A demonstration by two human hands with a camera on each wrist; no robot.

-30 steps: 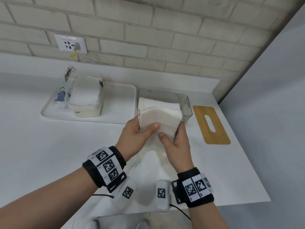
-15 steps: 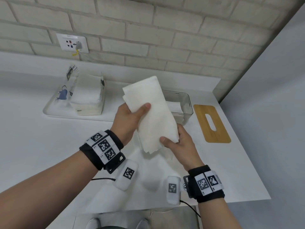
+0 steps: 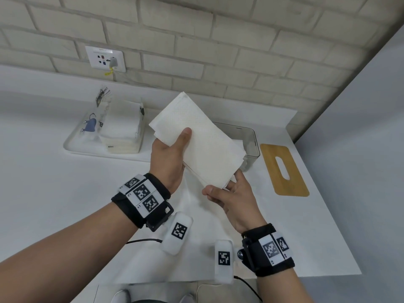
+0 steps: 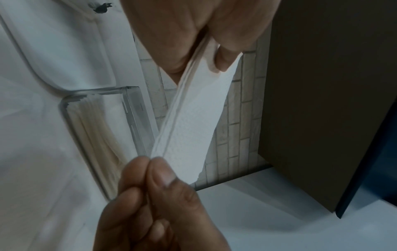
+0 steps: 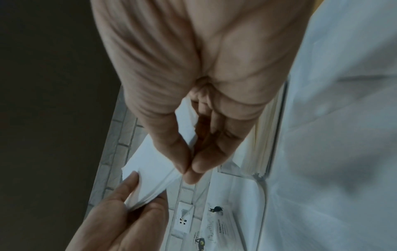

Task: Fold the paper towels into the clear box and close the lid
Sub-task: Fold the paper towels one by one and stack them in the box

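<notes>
Centre of the head view: a folded stack of paper towels (image 3: 201,143) is held in the air, tilted, above the table (image 3: 54,193) and in front of the clear box (image 3: 251,141). The box stands open, with towels already lying inside. Its wooden lid (image 3: 284,169), slotted, lies flat on the table at right of centre, just beside the box.

Step in hand, as judged: squaring up a folded batch before loading. The next move calls for lowering the stack level into the box without splaying its layers, then fetching the lid.

Left hand (image 3: 168,158): curled round the stack's upper left edge, thumb pressed on the top face. Right hand (image 3: 231,197): thumb and fingers pinch the stack's lower corner, as both wrist views show; the other fingers lie extended beneath.

Upper left of the frame: an opened towel pack (image 3: 120,130) rests on a white tray (image 3: 72,147), some towels remaining.
</notes>
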